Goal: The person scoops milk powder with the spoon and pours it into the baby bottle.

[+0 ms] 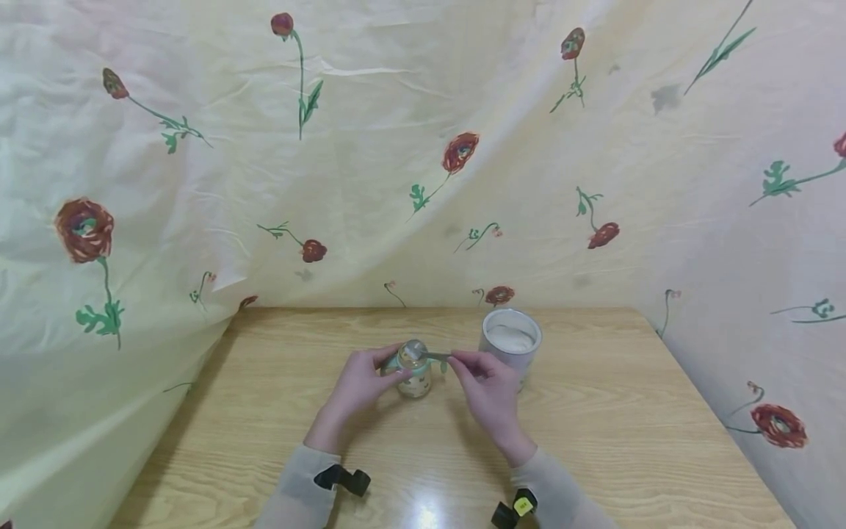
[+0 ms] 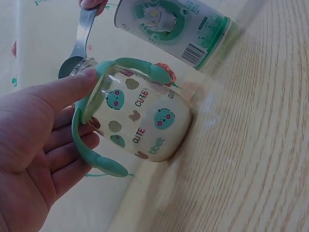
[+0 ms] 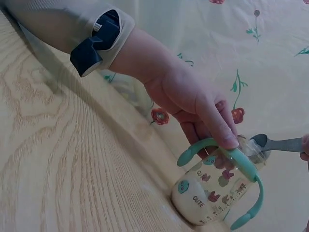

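Observation:
A clear baby bottle (image 2: 145, 116) with a green two-handled collar and printed cartoon faces stands on the table, pale contents at its bottom. My left hand (image 1: 360, 378) grips it around the collar, thumb on the near side and fingers behind. My right hand (image 1: 490, 389) pinches the end of a grey measuring scoop (image 2: 85, 33). The scoop's bowl is over the bottle's open mouth, tipped against the rim in the left wrist view. Just behind my right hand is an open can (image 1: 522, 361) of white powder.
The wooden table (image 1: 634, 411) ends at the back against a flower-printed cloth (image 1: 370, 169), which also hangs along both sides. Black wrist cameras sit on both sleeves, the left one (image 1: 344, 479) and the right one (image 1: 514, 508).

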A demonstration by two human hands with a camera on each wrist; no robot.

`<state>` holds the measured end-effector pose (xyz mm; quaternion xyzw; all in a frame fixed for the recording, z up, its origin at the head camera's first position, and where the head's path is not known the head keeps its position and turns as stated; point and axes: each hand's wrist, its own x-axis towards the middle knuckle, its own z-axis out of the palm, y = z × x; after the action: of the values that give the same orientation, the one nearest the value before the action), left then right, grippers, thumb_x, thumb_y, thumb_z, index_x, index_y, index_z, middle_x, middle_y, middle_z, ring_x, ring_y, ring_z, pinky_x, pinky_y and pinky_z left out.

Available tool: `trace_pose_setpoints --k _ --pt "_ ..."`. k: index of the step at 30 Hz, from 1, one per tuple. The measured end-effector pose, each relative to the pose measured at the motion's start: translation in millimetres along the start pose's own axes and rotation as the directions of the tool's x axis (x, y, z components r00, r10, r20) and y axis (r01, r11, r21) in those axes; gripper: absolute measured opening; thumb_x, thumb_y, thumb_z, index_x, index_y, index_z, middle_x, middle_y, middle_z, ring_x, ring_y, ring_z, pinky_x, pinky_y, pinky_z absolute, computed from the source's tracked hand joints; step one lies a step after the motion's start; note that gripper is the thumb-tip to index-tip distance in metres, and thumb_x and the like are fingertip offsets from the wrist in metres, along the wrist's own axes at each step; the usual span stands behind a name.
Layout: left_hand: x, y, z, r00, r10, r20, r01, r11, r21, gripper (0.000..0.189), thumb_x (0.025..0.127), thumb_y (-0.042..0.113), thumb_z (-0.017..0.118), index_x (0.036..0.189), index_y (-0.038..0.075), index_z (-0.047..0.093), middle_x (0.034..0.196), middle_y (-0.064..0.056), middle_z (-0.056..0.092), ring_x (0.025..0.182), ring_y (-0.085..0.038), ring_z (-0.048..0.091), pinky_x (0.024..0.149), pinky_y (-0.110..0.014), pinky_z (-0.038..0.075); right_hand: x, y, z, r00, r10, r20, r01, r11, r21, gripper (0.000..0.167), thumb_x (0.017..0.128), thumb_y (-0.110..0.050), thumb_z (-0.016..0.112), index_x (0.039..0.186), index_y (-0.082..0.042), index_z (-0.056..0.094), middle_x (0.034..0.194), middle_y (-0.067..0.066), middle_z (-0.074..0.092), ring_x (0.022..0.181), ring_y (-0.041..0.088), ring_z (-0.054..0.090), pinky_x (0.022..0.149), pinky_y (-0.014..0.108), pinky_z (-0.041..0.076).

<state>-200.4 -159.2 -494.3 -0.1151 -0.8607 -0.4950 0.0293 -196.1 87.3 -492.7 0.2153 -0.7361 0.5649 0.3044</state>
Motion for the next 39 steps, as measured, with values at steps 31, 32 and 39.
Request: trace_pose_setpoints --k 31,32,39 --pt "2.0 0.3 0.4 1.000 -0.001 -0.004 0.002 1.000 0.014 0.058 0.092 0.034 0.087 0.144 0.014 0.069 0.136 -0.004 0.073 0.133 -0.029 0.064 0.117 -0.051 0.047 7.7 2.7 -9.4 0.965 -0.235 0.113 0.249 0.960 -0.132 0.024 0.080 0.011 0.086 0.096 -0.006 0.082 0.087 0.003 0.078 0.070 0.014 0.068 0.067 0.015 0.054" --pt "1.9 0.2 0.5 1.000 -0.001 -0.005 0.001 1.000 0.015 0.058 0.092 0.034 0.087 0.144 0.014 0.069 0.136 -0.004 0.073 0.133 -0.029 0.064 0.117 -0.051 0.047 7.5 2.9 -9.3 0.964 -0.241 0.113 0.255 0.958 -0.135 0.024 0.080 0.011 0.086 0.096 -0.007 0.082 0.087 0.003 0.078 0.070 0.014 0.068 0.067 0.015 0.054" --pt "0.8 -1.1 1.3 1.000 -0.001 -0.006 0.001 1.000 0.014 0.059 0.092 0.033 0.087 0.144 0.012 0.068 0.137 -0.007 0.072 0.133 -0.030 0.064 0.116 -0.051 0.047 6.8 4.0 -8.8 0.952 -0.285 0.113 0.299 0.944 -0.140 0.022 0.082 0.009 0.085 0.096 -0.008 0.082 0.087 0.003 0.079 0.071 0.015 0.068 0.067 0.019 0.054"
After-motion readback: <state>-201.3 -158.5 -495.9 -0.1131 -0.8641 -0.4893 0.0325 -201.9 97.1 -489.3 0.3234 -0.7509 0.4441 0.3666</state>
